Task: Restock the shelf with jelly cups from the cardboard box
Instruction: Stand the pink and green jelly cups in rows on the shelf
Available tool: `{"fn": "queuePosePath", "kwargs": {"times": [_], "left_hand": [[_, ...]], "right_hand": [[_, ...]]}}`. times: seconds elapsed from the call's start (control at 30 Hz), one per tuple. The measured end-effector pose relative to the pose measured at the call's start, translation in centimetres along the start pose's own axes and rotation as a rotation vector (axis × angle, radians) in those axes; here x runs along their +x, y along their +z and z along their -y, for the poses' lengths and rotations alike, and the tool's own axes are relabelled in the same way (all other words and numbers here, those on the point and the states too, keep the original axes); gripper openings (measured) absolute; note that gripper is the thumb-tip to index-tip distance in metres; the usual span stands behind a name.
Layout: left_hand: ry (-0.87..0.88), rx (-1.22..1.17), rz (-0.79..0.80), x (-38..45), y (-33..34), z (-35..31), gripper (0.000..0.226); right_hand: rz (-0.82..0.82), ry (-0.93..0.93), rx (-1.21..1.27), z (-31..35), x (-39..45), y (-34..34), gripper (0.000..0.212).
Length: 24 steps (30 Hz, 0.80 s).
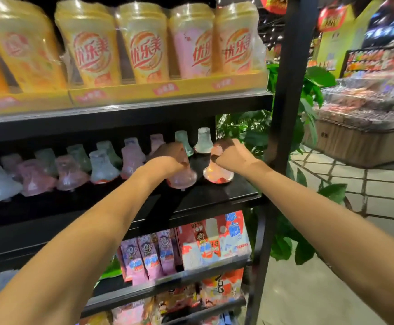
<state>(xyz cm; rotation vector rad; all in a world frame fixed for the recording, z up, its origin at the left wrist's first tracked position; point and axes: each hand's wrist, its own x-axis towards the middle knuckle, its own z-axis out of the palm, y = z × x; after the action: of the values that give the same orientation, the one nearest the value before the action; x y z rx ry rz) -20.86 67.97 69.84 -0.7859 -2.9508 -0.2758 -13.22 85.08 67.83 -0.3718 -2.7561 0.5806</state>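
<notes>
While both cups sit at the right end of the middle shelf [226, 195], I note how they handle. Left hand [171, 154] is curled over the narrow top of a pink jelly cup [183, 180]; right hand [232, 154] pinches the neck of an orange jelly cup [217, 174], flared base on the shelf board. Both grips closed on their cups. Judged light, thin clear plastic, likely slick and easily dented; the waist above the flare is the sure hold. Bases are wide, so they should stand steady. Row of cups [102, 167] runs leftward. Cardboard box not in view.
</notes>
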Motion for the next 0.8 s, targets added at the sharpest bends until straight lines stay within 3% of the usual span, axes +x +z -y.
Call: {"fn": "queuePosePath", "kwargs": {"times": [0.1, 0.17, 0.3, 0.6, 0.73, 0.8], "left_hand": [[0.009, 0.084, -0.017, 1.1, 0.9, -0.2, 0.036], [0.048, 0.135, -0.037, 2.2, 1.3, 0.1, 0.043], [0.126, 0.107, -0.009, 3.8, 1.3, 0.4, 0.031], [0.235, 0.031, -0.192, 3.3, 2.4, -0.1, 0.018], [0.218, -0.062, -0.28, 1.3, 2.2, 0.0, 0.032], [0.137, -0.143, -0.244, 0.2, 3.0, 0.8, 0.015]], "right_hand": [[-0.029, -0.038, 0.02, -0.8, 1.7, 1.0, 0.016], [-0.041, -0.05, 0.024, -0.4, 1.8, 1.1, 0.011], [-0.071, -0.054, -0.037, -0.3, 3.1, 1.9, 0.04], [-0.018, -0.002, -0.092, -0.1, 3.5, 1.9, 0.049], [-0.089, -0.023, -0.096, 0.1, 1.0, 1.9, 0.058], [-0.165, -0.09, -0.124, 0.1, -1.5, 1.9, 0.058]]}}
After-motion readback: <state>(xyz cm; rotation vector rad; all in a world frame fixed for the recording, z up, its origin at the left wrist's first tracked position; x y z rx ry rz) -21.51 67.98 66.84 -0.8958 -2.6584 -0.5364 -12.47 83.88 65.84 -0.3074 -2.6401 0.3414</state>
